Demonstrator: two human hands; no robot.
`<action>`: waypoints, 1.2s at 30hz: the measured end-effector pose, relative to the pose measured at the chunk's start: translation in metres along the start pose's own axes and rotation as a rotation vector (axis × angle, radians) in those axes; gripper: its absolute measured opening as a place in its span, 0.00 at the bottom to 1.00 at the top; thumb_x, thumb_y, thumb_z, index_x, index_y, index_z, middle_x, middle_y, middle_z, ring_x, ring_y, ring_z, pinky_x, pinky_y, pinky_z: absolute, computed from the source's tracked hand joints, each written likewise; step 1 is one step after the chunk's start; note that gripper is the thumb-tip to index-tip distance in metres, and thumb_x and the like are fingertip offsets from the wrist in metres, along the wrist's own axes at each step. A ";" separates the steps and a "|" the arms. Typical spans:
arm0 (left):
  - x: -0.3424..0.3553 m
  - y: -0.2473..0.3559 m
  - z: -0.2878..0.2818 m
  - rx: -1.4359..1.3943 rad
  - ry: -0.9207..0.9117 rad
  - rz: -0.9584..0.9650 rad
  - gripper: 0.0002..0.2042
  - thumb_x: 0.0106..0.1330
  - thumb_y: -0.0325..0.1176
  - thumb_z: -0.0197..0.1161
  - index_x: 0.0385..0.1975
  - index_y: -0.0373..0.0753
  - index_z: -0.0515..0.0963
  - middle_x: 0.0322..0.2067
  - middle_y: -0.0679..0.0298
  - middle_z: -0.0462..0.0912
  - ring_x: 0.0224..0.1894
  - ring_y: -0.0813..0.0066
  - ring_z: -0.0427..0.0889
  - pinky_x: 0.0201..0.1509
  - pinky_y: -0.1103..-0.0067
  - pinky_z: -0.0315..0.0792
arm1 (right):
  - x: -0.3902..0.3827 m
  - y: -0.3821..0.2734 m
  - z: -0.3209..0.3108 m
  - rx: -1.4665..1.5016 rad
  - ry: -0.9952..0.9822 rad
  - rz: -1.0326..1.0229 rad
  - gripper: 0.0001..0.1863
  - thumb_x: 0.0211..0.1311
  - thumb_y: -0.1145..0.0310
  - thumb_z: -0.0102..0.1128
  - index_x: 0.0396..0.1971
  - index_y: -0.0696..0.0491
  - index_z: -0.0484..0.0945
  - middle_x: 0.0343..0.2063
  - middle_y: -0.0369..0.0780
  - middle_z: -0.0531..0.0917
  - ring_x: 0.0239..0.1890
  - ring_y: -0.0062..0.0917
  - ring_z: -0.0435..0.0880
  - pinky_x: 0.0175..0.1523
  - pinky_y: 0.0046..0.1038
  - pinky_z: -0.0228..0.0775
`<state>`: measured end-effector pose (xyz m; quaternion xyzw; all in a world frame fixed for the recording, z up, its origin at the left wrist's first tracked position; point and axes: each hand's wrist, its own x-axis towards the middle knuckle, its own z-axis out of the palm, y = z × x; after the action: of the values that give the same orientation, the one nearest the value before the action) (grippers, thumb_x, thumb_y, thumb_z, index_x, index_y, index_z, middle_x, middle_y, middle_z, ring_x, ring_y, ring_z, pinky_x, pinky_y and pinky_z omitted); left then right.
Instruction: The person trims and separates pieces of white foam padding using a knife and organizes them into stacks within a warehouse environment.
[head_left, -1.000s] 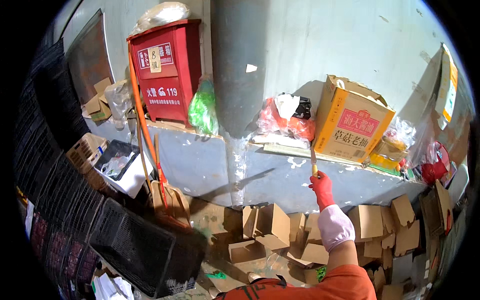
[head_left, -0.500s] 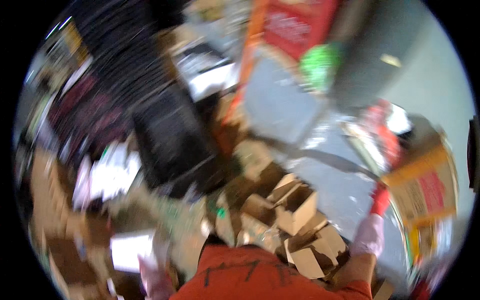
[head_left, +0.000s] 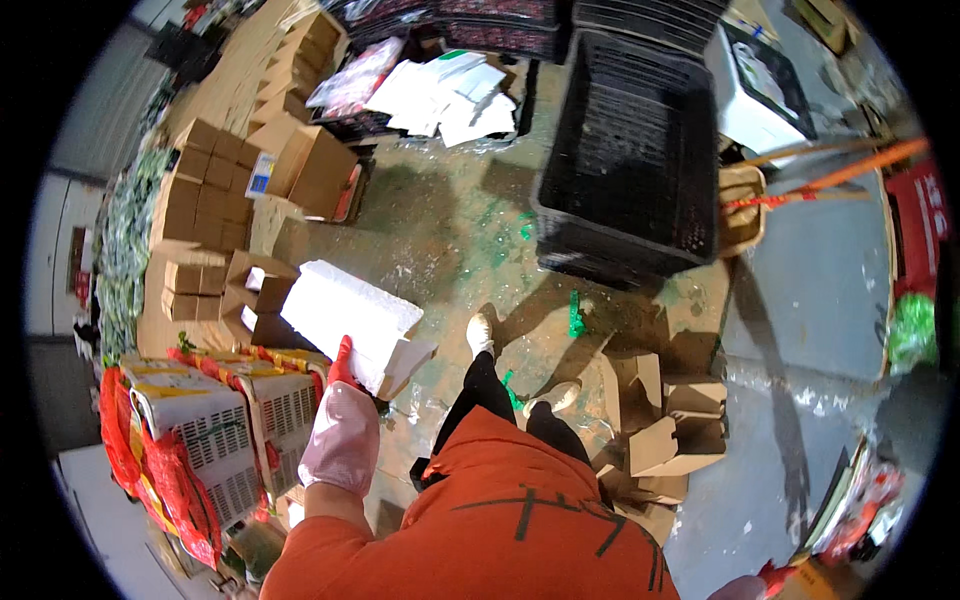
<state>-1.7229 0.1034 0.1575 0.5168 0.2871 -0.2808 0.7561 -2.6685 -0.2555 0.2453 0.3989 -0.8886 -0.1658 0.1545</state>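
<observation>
My left hand [head_left: 347,368], in a red glove with a pale pink sleeve cover, is closed on the near edge of a white carton [head_left: 350,312]. The carton is tilted, with a flap standing out at its right end and a brown edge below. At the lower right rim, my right hand [head_left: 776,577], also red-gloved, is mostly cut off. It is beside a yellow-brown cardboard box [head_left: 812,580]; its fingers are too hidden to show whether they grip it.
Stacked black crates [head_left: 630,170] stand ahead. White crates with red netting [head_left: 205,430] are at the left, below brown cartons [head_left: 205,190]. Open small boxes [head_left: 680,430] lie right of my feet. White sheets [head_left: 450,95] lie farther off. An orange pole [head_left: 860,165] slants at right.
The view has swung left, bringing the left hand and white carton into clear sight. My right hand and the yellow-brown box have shifted to the lower right rim.
</observation>
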 end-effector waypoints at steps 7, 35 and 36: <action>0.030 0.040 -0.007 0.013 0.319 0.117 0.26 0.57 0.41 0.65 0.50 0.31 0.68 0.43 0.56 0.78 0.42 0.58 0.79 0.48 0.66 0.73 | -0.119 -0.132 0.006 -0.437 -0.095 -0.966 0.21 0.47 0.59 0.59 0.42 0.52 0.73 0.37 0.46 0.80 0.40 0.38 0.79 0.44 0.39 0.72; 0.187 0.149 0.135 0.099 0.093 0.270 0.25 0.52 0.26 0.66 0.51 0.33 0.67 0.42 0.56 0.77 0.40 0.62 0.78 0.41 0.68 0.74 | -0.620 -0.771 -0.444 0.816 -1.583 -1.427 0.31 0.57 0.58 0.60 0.57 0.56 0.63 0.49 0.44 0.74 0.49 0.29 0.74 0.50 0.28 0.66; 0.200 0.141 0.138 0.238 0.146 0.303 0.26 0.51 0.27 0.67 0.51 0.33 0.67 0.41 0.56 0.78 0.40 0.62 0.78 0.42 0.68 0.74 | -0.640 -0.781 -0.454 0.788 -1.537 -1.520 0.32 0.56 0.57 0.61 0.57 0.56 0.63 0.50 0.44 0.74 0.51 0.29 0.72 0.52 0.29 0.64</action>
<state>-1.4655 -0.0091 0.1419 0.6588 0.2248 -0.1576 0.7005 -1.5644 -0.3365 0.2358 0.6458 -0.2680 -0.1265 -0.7036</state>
